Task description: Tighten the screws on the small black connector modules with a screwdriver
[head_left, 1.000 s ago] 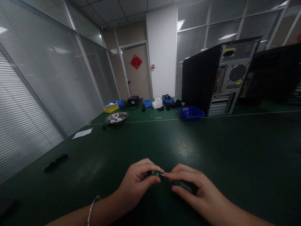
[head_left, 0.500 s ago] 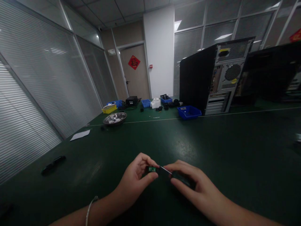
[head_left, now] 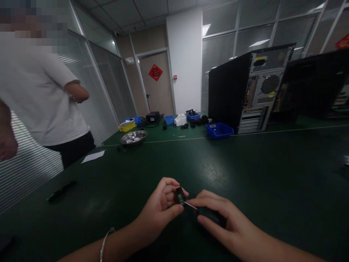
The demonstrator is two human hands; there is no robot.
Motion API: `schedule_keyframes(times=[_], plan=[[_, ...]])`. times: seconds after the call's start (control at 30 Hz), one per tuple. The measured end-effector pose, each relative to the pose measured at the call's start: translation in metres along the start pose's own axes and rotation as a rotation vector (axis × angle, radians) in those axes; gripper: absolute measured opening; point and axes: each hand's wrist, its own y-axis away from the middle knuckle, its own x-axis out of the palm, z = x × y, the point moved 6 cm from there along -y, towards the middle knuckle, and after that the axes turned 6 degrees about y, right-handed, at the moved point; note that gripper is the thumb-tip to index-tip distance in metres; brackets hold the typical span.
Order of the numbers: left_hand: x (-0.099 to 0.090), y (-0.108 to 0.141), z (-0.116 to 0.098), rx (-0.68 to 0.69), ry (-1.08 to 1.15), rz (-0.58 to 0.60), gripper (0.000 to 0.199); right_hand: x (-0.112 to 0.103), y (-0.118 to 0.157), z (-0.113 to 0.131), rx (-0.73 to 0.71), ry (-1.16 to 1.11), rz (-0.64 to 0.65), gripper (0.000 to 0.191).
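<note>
Between the fingers and thumb of my left hand (head_left: 161, 207) is a small black-edged piece with a green circuit board (head_left: 180, 195). My right hand (head_left: 222, 214) is wrapped round the dark handle of a screwdriver (head_left: 209, 214). Its thin metal shaft points left, and the tip meets the lower edge of the circuit board piece. Exactly what the tip presses on is too small to tell. Both hands are held low over the dark green table (head_left: 152, 163).
A metal bowl (head_left: 133, 137), a white paper (head_left: 93, 157) and a dark pen-like object (head_left: 61, 191) lie leftward. A blue bin (head_left: 219, 130) stands before a computer tower (head_left: 253, 87). At left a person in a white shirt (head_left: 40, 98) stands beside the table.
The circuit board piece has turned from lying level to tilted upright in my left hand. The screwdriver tip has moved slightly down. A person has come into view at left.
</note>
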Motion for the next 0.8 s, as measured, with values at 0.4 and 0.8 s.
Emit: schedule_keyframes(times=[0.4,0.8], plan=[[0.007,-0.002,-0.009,0.031,-0.259,0.031,0.034,0.0,0.001,0.001,-0.002,0.038,-0.002,0.033],[-0.013,0.0,-0.012,0.04,-0.458,-0.16,0.021,-0.005,-0.001,-0.006,0.039,0.055,-0.123,0.031]])
